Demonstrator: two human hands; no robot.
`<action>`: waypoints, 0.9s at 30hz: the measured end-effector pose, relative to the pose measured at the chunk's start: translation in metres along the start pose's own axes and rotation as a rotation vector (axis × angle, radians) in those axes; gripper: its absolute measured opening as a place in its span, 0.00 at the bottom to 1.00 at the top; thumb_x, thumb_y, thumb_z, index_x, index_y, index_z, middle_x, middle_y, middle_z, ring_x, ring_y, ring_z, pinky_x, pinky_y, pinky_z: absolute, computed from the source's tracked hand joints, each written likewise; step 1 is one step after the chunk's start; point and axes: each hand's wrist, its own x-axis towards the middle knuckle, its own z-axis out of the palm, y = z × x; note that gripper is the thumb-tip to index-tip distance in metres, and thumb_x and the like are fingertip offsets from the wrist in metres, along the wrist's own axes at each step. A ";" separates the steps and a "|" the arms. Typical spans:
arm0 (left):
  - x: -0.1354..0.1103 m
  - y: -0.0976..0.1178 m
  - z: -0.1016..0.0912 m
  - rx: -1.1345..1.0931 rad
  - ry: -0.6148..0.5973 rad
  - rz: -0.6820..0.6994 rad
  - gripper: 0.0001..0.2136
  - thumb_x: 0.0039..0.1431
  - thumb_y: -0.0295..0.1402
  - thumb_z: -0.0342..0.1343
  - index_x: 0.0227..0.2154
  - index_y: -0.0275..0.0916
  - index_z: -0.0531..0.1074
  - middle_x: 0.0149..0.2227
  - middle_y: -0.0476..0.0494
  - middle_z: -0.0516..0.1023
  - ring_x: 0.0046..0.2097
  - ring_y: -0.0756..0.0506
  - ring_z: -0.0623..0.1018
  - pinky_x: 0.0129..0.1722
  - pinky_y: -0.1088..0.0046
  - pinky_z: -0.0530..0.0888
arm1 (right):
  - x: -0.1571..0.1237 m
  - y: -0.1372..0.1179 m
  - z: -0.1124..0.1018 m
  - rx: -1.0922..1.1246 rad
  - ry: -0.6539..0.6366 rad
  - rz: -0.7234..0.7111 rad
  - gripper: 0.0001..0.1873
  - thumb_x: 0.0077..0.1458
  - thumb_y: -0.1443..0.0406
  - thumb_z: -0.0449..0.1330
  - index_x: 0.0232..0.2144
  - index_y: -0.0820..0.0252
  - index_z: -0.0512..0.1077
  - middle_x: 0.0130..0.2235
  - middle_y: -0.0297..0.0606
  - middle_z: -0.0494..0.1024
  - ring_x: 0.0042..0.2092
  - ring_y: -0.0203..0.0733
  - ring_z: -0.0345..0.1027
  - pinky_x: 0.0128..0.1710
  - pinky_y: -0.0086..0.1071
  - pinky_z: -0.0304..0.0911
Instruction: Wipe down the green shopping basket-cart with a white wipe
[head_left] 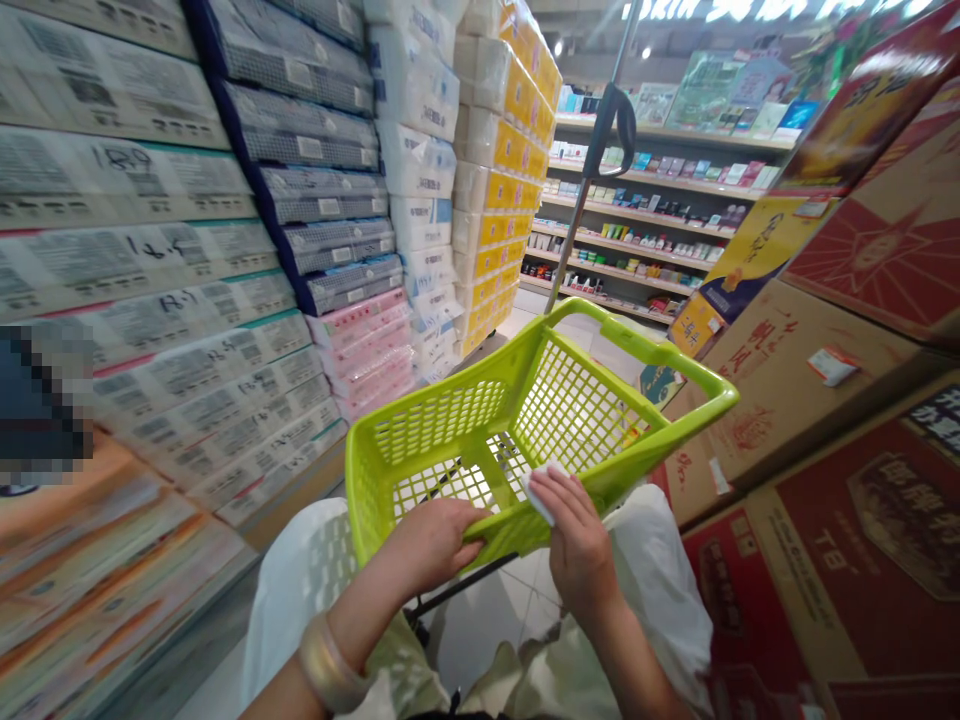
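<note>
A lime-green shopping basket (480,460) with latticed walls stands tilted in front of my knees on a dark wheeled frame. My left hand (442,535) has its fingers curled over the near rim, gripping it. On that same rim, farther right, my right hand (577,540) presses a folded white wipe (541,498) against the plastic, fingers together. The wipe is mostly covered by the fingers. Through the lattice the basket's floor shows with nothing lying on it. The basket's looped handle (705,395) juts out at the far right.
Stacked packs of paper goods (172,250) rise close on the left, with yellow packs (510,190) farther back. Cardboard cartons (840,500) crowd the right side. A metal pole with a dark grip (600,140) stands behind the basket, before shelves of small products (660,200).
</note>
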 end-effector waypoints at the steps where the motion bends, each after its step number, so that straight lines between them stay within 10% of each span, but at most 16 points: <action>1: 0.000 0.000 0.000 -0.005 -0.002 0.003 0.11 0.59 0.34 0.53 0.43 0.45 0.75 0.41 0.44 0.81 0.44 0.42 0.78 0.43 0.70 0.72 | 0.001 0.003 -0.001 -0.021 0.027 0.022 0.28 0.59 0.77 0.45 0.56 0.56 0.69 0.52 0.41 0.78 0.60 0.44 0.66 0.62 0.48 0.60; 8: 0.002 0.002 0.000 0.033 0.024 -0.063 0.08 0.57 0.35 0.54 0.37 0.40 0.75 0.38 0.42 0.81 0.40 0.42 0.79 0.39 0.71 0.73 | -0.002 -0.020 0.014 0.076 -0.134 -0.132 0.27 0.60 0.76 0.46 0.58 0.56 0.67 0.53 0.40 0.77 0.59 0.42 0.66 0.61 0.44 0.62; 27: 0.004 0.002 -0.004 -0.022 -0.018 -0.001 0.09 0.59 0.33 0.52 0.39 0.44 0.76 0.40 0.44 0.81 0.43 0.42 0.78 0.42 0.69 0.72 | 0.009 0.006 0.003 -0.025 0.048 0.018 0.27 0.58 0.78 0.45 0.54 0.58 0.71 0.51 0.42 0.78 0.59 0.43 0.66 0.62 0.47 0.60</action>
